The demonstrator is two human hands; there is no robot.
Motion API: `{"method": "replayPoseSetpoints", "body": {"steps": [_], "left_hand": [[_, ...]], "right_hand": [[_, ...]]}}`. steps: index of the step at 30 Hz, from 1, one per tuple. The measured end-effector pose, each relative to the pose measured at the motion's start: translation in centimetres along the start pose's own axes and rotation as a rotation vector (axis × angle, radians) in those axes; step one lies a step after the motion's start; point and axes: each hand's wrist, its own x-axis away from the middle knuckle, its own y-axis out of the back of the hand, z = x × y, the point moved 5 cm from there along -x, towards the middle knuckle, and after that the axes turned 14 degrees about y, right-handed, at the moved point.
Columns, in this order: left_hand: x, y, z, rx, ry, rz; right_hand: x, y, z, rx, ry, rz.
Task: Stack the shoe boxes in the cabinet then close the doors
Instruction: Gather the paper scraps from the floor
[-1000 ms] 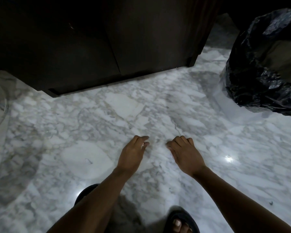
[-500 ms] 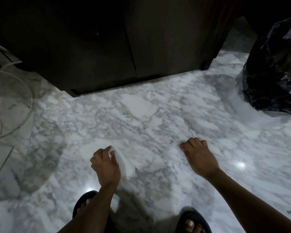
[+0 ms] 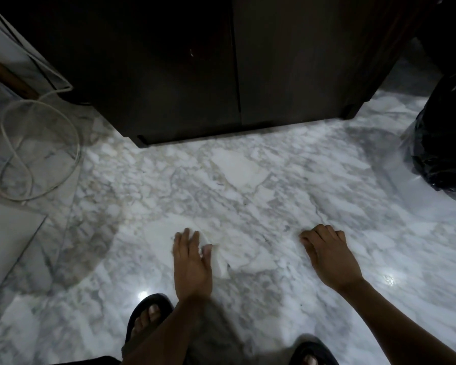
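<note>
A dark wooden cabinet (image 3: 300, 61) stands at the far side of the marble floor, and both of its doors (image 3: 169, 75) are closed flush. No shoe box is in view. My left hand (image 3: 192, 262) hangs over the floor with its fingers fairly straight and holds nothing. My right hand (image 3: 329, 256) hangs to the right of it at the same height, fingers loosely curled and empty. Both hands are well short of the cabinet and touch nothing.
A black plastic bag (image 3: 445, 140) bulges at the right edge. A looped white cable (image 3: 37, 154) lies on the floor at the left, with a pale flat panel (image 3: 5, 246) below it. My sandalled feet (image 3: 148, 317) stand at the bottom.
My hands have drifted apart from where they hung close together. The left hand's fingers, curled half a second ago, are straighter. The view has swung left, bringing the cable into sight.
</note>
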Motion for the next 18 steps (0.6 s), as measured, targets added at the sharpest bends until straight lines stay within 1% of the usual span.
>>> {"method": "replayPoseSetpoints", "body": {"steps": [2,4,5,8,9,12,15,18], "left_hand": [[0.7,-0.7,-0.7,-0.104,-0.117,0.044],[1.2,-0.9,-1.0,-0.197,-0.166,0.046],[1.3,-0.9,-1.1,-0.199,-0.169,0.041],[1.5,-1.0,-1.4,-0.060,-0.163,0.047],[1.8,-1.2,-1.6,-0.026,-0.188,0.038],[2.5,-1.5,-2.2,-0.050,-0.294,0.001],[1.9,-1.7,-1.8,-0.005,-0.257,0.069],[1.6,-1.4,-2.2,0.013,-0.300,0.066]], "right_hand": [[-0.1,0.3,0.2,-0.027,0.025,0.008],[-0.1,0.4,0.3,-0.022,0.085,0.033],[0.0,0.4,0.3,-0.001,0.099,0.036],[-0.2,0.3,0.3,0.059,0.085,-0.004],[-0.2,0.4,0.3,0.060,0.078,-0.020],[-0.2,0.3,0.4,0.050,0.081,-0.023],[0.1,0.2,0.4,0.046,0.076,-0.049],[0.0,0.3,0.4,0.018,0.050,-0.092]]}}
